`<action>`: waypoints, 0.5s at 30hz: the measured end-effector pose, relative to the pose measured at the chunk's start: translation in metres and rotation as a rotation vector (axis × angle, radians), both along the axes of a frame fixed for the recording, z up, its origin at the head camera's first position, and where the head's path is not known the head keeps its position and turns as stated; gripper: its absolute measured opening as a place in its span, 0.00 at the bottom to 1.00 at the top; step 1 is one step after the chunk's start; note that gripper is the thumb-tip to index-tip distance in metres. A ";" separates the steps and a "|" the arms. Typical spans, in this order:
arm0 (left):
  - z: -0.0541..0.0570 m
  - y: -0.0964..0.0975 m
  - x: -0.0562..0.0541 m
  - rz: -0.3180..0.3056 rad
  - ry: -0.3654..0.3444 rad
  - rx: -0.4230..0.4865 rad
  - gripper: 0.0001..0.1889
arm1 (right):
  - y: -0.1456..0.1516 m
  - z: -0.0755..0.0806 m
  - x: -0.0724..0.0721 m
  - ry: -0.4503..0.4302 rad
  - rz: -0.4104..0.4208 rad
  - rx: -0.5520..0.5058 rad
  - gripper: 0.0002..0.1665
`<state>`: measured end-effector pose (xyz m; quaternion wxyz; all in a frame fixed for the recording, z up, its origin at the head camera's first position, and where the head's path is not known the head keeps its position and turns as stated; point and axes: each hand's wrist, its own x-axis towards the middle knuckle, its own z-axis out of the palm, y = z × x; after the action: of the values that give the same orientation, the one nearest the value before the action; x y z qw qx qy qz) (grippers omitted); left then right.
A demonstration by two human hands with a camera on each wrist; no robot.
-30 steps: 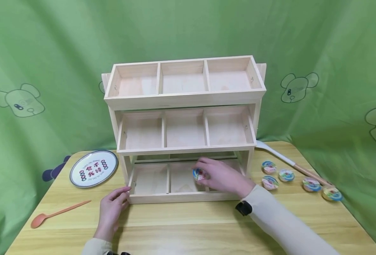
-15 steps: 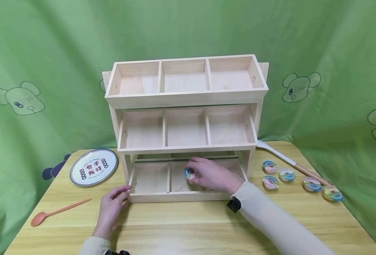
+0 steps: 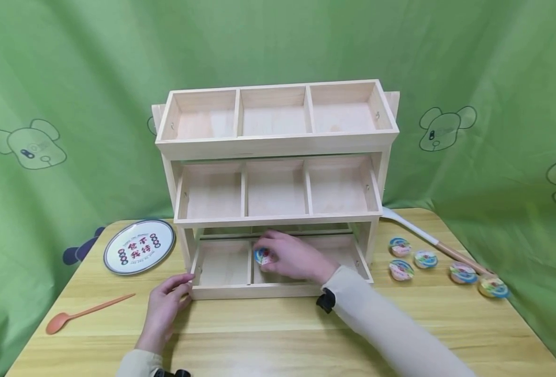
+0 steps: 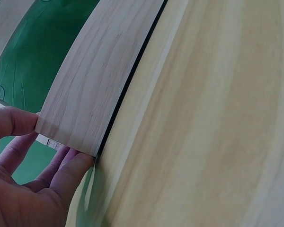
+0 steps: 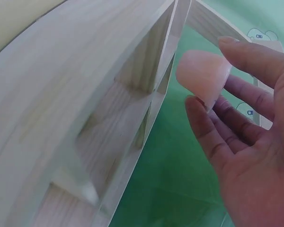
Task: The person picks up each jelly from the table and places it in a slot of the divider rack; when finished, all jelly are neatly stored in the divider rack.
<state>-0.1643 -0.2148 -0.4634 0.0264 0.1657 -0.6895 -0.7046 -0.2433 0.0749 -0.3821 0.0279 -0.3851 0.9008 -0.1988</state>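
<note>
"Which step?"
"Placing, seemingly: right hand [image 3: 292, 256] pinches a pink, blue-lidded plastic cup [image 3: 260, 256] above the pale wooden bottom tray's [image 3: 278, 291] middle compartment; left hand [image 3: 167, 306] grips its end."
"Next?"
"Probably lowering, then letting go."

A small jelly cup held over the bottom tier of a three-tier wooden rack.
Through the head camera I see the jelly cup [image 3: 261, 256], its lid blue with pink printing, pinched by the right hand [image 3: 297, 256] over the middle compartment, near that compartment's left divider; in the right wrist view I see its pale pink, tapering body, tilted. The wooden rack [image 3: 278, 149] stands upright, pale and unpainted, each tray split into three, and I see the left hand [image 3: 167, 303] gripping the bottom tray's front left end.
</note>
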 end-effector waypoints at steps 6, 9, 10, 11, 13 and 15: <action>0.000 -0.001 -0.001 -0.001 -0.012 -0.003 0.17 | -0.015 0.000 -0.001 -0.038 0.001 -0.043 0.28; 0.001 -0.002 -0.002 -0.001 -0.015 -0.005 0.17 | -0.022 -0.002 -0.001 -0.049 0.004 -0.050 0.27; 0.001 -0.002 -0.003 -0.002 -0.015 -0.004 0.17 | -0.025 -0.003 0.000 -0.052 0.001 -0.053 0.27; 0.000 -0.002 -0.003 -0.002 -0.015 -0.001 0.17 | -0.027 -0.004 0.000 -0.057 0.000 -0.059 0.27; 0.000 -0.002 -0.003 -0.002 -0.014 0.003 0.17 | -0.032 -0.004 0.000 -0.063 0.000 -0.064 0.27; 0.000 -0.002 -0.003 -0.002 -0.014 0.007 0.17 | -0.038 -0.005 0.000 -0.070 -0.003 -0.069 0.27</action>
<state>-0.1676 -0.2171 -0.4635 0.0204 0.1698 -0.6873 -0.7059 -0.2436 0.0373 -0.3875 0.0457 -0.3771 0.8925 -0.2433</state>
